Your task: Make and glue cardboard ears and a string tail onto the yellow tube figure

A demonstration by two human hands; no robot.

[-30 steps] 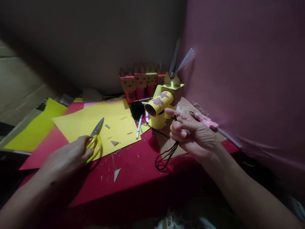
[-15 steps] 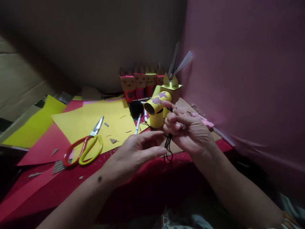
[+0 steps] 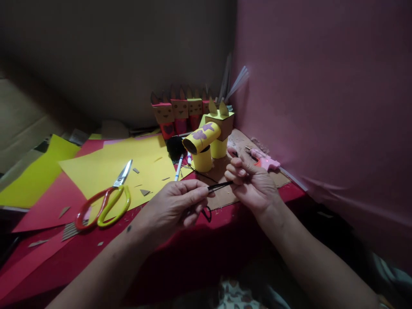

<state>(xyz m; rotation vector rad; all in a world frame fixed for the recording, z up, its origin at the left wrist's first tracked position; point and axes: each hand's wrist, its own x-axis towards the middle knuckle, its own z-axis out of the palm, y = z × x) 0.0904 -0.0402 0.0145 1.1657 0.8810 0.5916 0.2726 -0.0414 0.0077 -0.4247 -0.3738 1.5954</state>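
Black yarn [image 3: 220, 185] stretches in several strands between my two hands. My left hand [image 3: 185, 201] pinches one end between thumb and fingers, and a small loop dangles below it. The other end runs into the curled fingers of my right hand [image 3: 252, 178]. Just beyond them stands a yellow paper-tube animal figure [image 3: 206, 137] with purple flower shapes on its body, pointed ears on a box head and tube legs. A black yarn ball [image 3: 175, 148] lies to its left, with a strand trailing toward my hands.
Scissors [image 3: 109, 199] with red and yellow handles lie on yellow paper [image 3: 141, 154] at the left, among cardboard scraps. A pink glue gun [image 3: 264, 159] rests on cardboard at the right. Markers [image 3: 179, 167] lie by the yarn ball. Several small box-headed figures [image 3: 180, 109] stand behind.
My left hand has closed on the hanging yarn loops and drawn them out to the left of my right hand. The view has shifted slightly to the right.
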